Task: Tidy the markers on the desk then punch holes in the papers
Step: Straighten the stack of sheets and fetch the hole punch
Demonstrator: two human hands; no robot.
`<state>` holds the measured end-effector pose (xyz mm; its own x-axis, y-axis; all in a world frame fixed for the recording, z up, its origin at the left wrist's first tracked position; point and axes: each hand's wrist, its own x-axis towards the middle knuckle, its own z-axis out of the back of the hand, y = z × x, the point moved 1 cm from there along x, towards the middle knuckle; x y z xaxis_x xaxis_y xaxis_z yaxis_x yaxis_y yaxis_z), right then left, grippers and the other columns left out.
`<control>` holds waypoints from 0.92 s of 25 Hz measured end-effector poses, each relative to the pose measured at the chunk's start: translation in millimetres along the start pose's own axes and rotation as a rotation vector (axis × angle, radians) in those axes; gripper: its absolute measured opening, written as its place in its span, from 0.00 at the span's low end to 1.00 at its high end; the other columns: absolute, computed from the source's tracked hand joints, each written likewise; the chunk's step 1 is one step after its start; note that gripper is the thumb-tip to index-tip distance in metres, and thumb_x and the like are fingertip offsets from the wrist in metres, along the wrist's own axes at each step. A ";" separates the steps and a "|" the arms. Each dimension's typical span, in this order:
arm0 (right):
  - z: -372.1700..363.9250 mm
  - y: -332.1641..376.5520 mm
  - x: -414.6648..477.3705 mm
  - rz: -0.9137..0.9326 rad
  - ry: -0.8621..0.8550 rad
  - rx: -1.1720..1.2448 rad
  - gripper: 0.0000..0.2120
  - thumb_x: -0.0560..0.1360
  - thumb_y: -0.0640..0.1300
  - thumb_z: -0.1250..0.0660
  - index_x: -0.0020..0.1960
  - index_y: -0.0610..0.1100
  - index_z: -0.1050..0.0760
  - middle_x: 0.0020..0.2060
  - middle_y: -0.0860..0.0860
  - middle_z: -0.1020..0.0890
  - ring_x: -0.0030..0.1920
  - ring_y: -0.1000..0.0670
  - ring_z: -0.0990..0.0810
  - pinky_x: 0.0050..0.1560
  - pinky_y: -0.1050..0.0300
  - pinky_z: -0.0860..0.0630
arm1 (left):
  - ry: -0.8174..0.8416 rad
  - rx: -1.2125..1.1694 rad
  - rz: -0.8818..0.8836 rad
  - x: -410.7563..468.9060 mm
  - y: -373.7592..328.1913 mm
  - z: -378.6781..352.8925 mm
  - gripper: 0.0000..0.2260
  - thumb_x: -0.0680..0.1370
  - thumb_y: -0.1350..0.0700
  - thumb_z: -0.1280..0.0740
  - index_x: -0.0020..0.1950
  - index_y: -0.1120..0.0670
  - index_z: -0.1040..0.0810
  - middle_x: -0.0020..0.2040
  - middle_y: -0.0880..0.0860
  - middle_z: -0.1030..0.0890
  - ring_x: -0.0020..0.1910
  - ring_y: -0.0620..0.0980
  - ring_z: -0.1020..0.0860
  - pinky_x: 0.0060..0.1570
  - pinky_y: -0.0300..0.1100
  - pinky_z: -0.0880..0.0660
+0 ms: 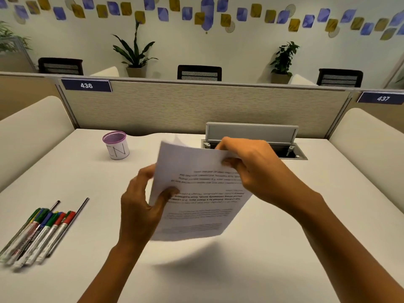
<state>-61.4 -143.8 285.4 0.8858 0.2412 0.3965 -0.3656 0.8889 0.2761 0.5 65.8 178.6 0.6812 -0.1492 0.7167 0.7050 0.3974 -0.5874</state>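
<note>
Your left hand (140,206) pinches the papers' (196,193) left edge; your right hand (244,162) grips their top edge, holding them above the desk (284,248). Markers (37,232) lie bunched at far left, a mesh cup (115,145) behind.

Papers (203,211) (printed, tilted) above desk (87,171)

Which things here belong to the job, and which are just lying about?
Job: white printed paper sheets, gripped by left hand and right hand; colour-capped white markers; purple mesh pen cup, probably.
Bystanders: open grey cable hatch; green potted plants; black mesh chairs.
</note>
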 end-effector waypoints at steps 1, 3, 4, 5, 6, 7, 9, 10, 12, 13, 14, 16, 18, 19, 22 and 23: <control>0.6 3.2 4.4 0.025 0.015 -0.019 0.08 0.75 0.38 0.33 0.54 0.42 0.26 0.50 0.48 0.18 0.47 0.50 0.21 0.45 0.67 0.27 | -0.027 -0.054 0.038 -3.0 -2.5 -1.5 0.13 0.75 0.43 0.35 0.56 0.44 0.30 0.52 0.39 0.23 0.44 0.38 0.20 0.42 0.25 0.25; -2.2 2.4 7.3 0.063 -0.078 -0.039 0.10 0.74 0.40 0.31 0.55 0.42 0.25 0.51 0.47 0.18 0.49 0.50 0.22 0.48 0.69 0.31 | -0.099 -0.154 0.134 -11.0 -1.4 -2.1 0.09 0.73 0.49 0.33 0.50 0.41 0.31 0.46 0.32 0.22 0.43 0.34 0.21 0.37 0.23 0.26; -6.3 -1.5 5.4 0.053 -0.176 -0.037 0.13 0.74 0.41 0.30 0.57 0.43 0.25 0.53 0.47 0.19 0.52 0.51 0.24 0.52 0.67 0.32 | -0.132 -0.199 0.180 -15.2 1.9 -1.2 0.09 0.73 0.50 0.32 0.47 0.39 0.30 0.44 0.32 0.21 0.43 0.35 0.21 0.37 0.24 0.26; -12.3 -7.4 1.3 0.008 -0.287 -0.004 0.17 0.73 0.44 0.29 0.60 0.44 0.26 0.57 0.48 0.21 0.56 0.53 0.27 0.57 0.64 0.32 | -0.158 -0.237 0.220 -19.4 6.4 0.2 0.09 0.72 0.51 0.32 0.46 0.39 0.30 0.44 0.32 0.20 0.42 0.37 0.21 0.37 0.25 0.25; -20.7 -14.9 -4.5 -0.066 -0.386 0.071 0.22 0.72 0.46 0.29 0.64 0.45 0.29 0.61 0.48 0.23 0.60 0.54 0.30 0.61 0.62 0.32 | -0.175 -0.264 0.256 -23.5 11.2 1.6 0.09 0.72 0.52 0.32 0.45 0.39 0.29 0.44 0.34 0.20 0.42 0.38 0.21 0.37 0.26 0.25; -31.5 -22.9 -11.6 -0.157 -0.450 0.180 0.27 0.72 0.49 0.28 0.67 0.45 0.32 0.64 0.49 0.27 0.62 0.55 0.31 0.64 0.64 0.33 | -0.189 -0.286 0.291 -27.1 15.8 2.4 0.09 0.72 0.52 0.31 0.44 0.39 0.28 0.43 0.35 0.19 0.40 0.40 0.21 0.36 0.27 0.25; -59.1 -36.0 -25.9 -0.347 -0.437 0.454 0.33 0.69 0.53 0.28 0.69 0.47 0.37 0.66 0.53 0.29 0.64 0.57 0.30 0.65 0.67 0.33 | -0.213 -0.345 0.355 -31.3 23.5 2.6 0.09 0.71 0.53 0.29 0.42 0.41 0.28 0.41 0.39 0.19 0.38 0.40 0.22 0.36 0.29 0.24; -75.3 -40.3 -32.4 -0.435 -0.378 0.609 0.34 0.67 0.54 0.28 0.69 0.50 0.38 0.65 0.55 0.28 0.64 0.57 0.29 0.64 0.65 0.31 | -0.220 -0.379 0.379 -32.2 26.2 1.7 0.10 0.71 0.54 0.28 0.42 0.43 0.28 0.40 0.40 0.19 0.38 0.40 0.22 0.37 0.29 0.24; -108.0 -45.0 -43.3 -0.564 -0.239 0.929 0.32 0.68 0.52 0.29 0.68 0.53 0.37 0.64 0.57 0.26 0.64 0.55 0.27 0.64 0.57 0.28 | -0.216 -0.433 0.420 -32.2 29.8 -1.4 0.09 0.71 0.56 0.29 0.43 0.46 0.28 0.39 0.40 0.19 0.37 0.39 0.22 0.37 0.29 0.24; -121.7 -46.0 -47.9 -0.602 -0.192 1.043 0.29 0.69 0.50 0.29 0.67 0.52 0.35 0.63 0.55 0.24 0.64 0.52 0.25 0.62 0.52 0.25 | -0.211 -0.444 0.436 -31.8 30.9 -3.3 0.08 0.71 0.57 0.30 0.43 0.48 0.28 0.38 0.40 0.19 0.37 0.38 0.22 0.37 0.29 0.24; -132.1 -46.5 -51.3 -0.613 -0.174 1.100 0.25 0.70 0.48 0.29 0.65 0.52 0.32 0.61 0.54 0.21 0.61 0.49 0.22 0.57 0.50 0.21 | -0.205 -0.444 0.446 -30.9 31.3 -4.7 0.07 0.71 0.56 0.31 0.43 0.48 0.28 0.38 0.39 0.19 0.36 0.38 0.22 0.36 0.29 0.24; -139.6 -44.2 -54.1 -0.567 -0.225 1.102 0.15 0.72 0.46 0.31 0.59 0.53 0.26 0.54 0.55 0.17 0.55 0.47 0.18 0.46 0.56 0.18 | -0.203 -0.425 0.447 -27.3 29.0 -4.6 0.06 0.71 0.53 0.31 0.44 0.46 0.28 0.40 0.38 0.19 0.37 0.39 0.21 0.37 0.30 0.23; -137.1 -41.5 -54.7 -0.517 -0.308 1.066 0.11 0.75 0.45 0.33 0.55 0.55 0.24 0.51 0.58 0.16 0.51 0.50 0.17 0.42 0.62 0.19 | -0.215 -0.391 0.423 -23.2 25.5 -1.7 0.07 0.72 0.50 0.31 0.44 0.41 0.28 0.42 0.37 0.19 0.40 0.41 0.20 0.37 0.30 0.22; -136.2 -40.6 -55.8 -0.499 -0.336 1.042 0.10 0.75 0.44 0.33 0.55 0.55 0.24 0.51 0.59 0.16 0.50 0.52 0.17 0.42 0.62 0.19 | -0.225 -0.371 0.409 -22.6 25.1 -0.4 0.06 0.73 0.48 0.31 0.44 0.40 0.28 0.43 0.37 0.19 0.40 0.41 0.20 0.37 0.30 0.22; -141.0 -36.3 -64.2 -0.518 -0.348 0.996 0.12 0.74 0.46 0.32 0.56 0.55 0.25 0.52 0.59 0.17 0.52 0.53 0.18 0.48 0.57 0.18 | -0.237 -0.309 0.415 -32.3 27.4 -1.3 0.05 0.73 0.46 0.33 0.44 0.40 0.29 0.43 0.38 0.19 0.41 0.43 0.20 0.37 0.32 0.21; -146.1 -34.4 -67.9 -0.553 -0.336 0.995 0.13 0.74 0.46 0.32 0.58 0.54 0.25 0.53 0.59 0.17 0.53 0.53 0.18 0.51 0.55 0.18 | -0.236 -0.293 0.434 -39.2 28.9 -3.2 0.05 0.73 0.47 0.33 0.46 0.42 0.29 0.44 0.38 0.20 0.42 0.43 0.20 0.38 0.33 0.21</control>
<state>-67.2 -133.9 121.0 0.9282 -0.3264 0.1786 -0.1499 0.1112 0.9824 -5.1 80.2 132.3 0.8819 0.1912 0.4310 0.4182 0.1050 -0.9023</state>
